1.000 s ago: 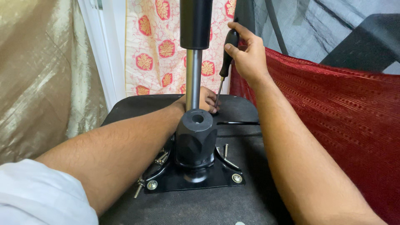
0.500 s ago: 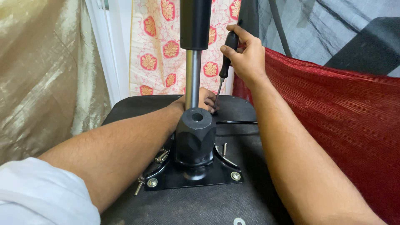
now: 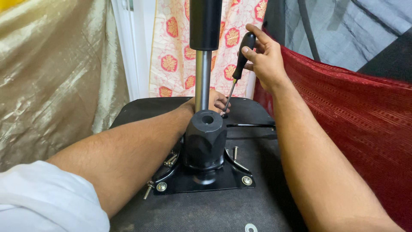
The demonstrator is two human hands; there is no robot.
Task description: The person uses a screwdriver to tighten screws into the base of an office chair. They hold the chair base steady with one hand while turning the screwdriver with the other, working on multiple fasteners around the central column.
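Observation:
An upturned black chair seat [image 3: 240,210] carries a black metal base plate [image 3: 184,182] with a bulky black mechanism housing [image 3: 205,139] and a grey gas-lift column [image 3: 202,79] rising from it. My right hand [image 3: 264,58] grips the black handle of a screwdriver [image 3: 240,60], whose tip points down at a screw near the seat's far edge. My left hand [image 3: 216,101] reaches behind the column and its fingers rest right by the screwdriver tip; whether it holds the screw is hidden.
Loose bolts [image 3: 169,161] lie on the plate and a washer [image 3: 251,227] lies on the seat. Gold curtain [image 3: 56,77] hangs at left, a floral cloth [image 3: 176,47] behind, a red fabric [image 3: 360,116] at right.
My right hand has tilted the screwdriver slightly and shifted a little left; the view has drifted a bit. The left hand stays behind the column.

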